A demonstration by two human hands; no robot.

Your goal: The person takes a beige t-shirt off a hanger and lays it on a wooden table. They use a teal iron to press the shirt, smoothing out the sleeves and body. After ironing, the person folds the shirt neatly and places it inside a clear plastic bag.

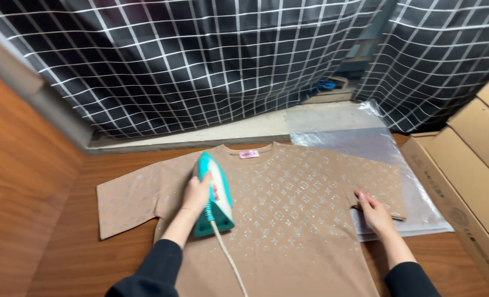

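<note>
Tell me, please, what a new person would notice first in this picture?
First comes the teal iron, held by the left hand on the chest of a tan shirt spread flat on a wooden table. The right hand presses the shirt's sleeve near a clear plastic bag. Behind hangs a black checked curtain, with cardboard boxes at the right.

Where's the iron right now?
In the head view, the teal and white iron sits left of centre on the tan T-shirt, on its chest below the collar, gripped by the left hand.
</note>
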